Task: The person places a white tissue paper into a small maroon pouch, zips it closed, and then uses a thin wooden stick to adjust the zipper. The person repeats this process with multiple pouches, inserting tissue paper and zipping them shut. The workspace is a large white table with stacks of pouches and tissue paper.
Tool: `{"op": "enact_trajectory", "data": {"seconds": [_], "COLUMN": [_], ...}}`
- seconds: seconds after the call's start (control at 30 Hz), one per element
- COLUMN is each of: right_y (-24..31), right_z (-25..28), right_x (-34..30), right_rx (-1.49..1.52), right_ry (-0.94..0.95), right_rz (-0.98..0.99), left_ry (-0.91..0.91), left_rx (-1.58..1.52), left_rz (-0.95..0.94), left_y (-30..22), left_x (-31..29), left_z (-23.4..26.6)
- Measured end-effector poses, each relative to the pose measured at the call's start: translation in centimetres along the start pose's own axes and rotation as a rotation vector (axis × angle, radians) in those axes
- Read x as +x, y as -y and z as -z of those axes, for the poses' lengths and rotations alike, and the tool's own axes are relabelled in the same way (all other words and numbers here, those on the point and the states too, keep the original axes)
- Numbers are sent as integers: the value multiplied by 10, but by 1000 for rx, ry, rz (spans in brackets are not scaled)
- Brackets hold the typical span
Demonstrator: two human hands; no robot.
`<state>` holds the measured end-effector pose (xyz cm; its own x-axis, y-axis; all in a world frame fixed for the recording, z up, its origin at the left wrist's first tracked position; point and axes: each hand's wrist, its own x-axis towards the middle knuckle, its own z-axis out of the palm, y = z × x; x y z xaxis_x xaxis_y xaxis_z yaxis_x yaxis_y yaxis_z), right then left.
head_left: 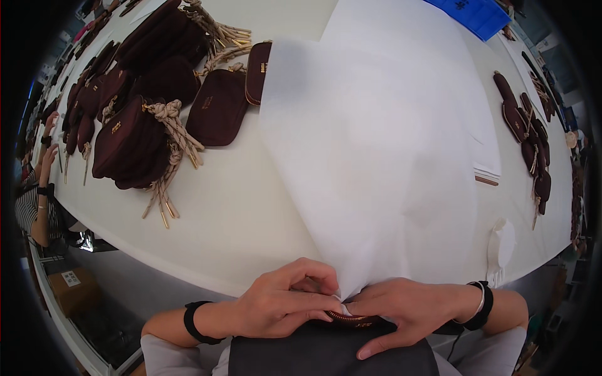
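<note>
A dark maroon zip pouch (360, 321) with a gold zip and small gold lettering lies at the table's near edge, in front of my lap. One crumpled corner of a large white paper sheet (382, 188) runs down to the pouch's opening. My left hand (279, 304) pinches this paper corner, its fingertips at the left end of the zip. Over the pouch's right side, my right hand (401, 307) has its fingers on the paper and its thumb low on the pouch front. Both hands partly cover the pouch.
Stacked maroon pouches (135, 141) with beige knotted cords stand at left; more pouches (530, 138) lie at far right. A blue bin (473, 15) is at the back. A small white object (501, 244) lies near the right edge. Another person's arms (44, 182) reach in at far left.
</note>
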<state>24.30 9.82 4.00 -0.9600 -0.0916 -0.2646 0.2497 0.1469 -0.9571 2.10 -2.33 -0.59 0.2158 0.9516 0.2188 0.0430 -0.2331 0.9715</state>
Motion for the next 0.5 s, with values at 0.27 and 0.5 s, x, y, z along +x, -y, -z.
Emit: {"op": "enact_trajectory", "data": {"seconds": [0.27, 0.5], "right_y": [-4, -4], "right_z": [-1, -15], "right_x": [14, 8], "right_rx": [-101, -17], "right_ry": [58, -240], "right_rz": [-24, 7], "left_ry": [21, 56], "left_rx": [146, 213], "left_rz": [-70, 49], "left_y": [0, -11], "left_x": [0, -13], "left_z": [5, 8]}}
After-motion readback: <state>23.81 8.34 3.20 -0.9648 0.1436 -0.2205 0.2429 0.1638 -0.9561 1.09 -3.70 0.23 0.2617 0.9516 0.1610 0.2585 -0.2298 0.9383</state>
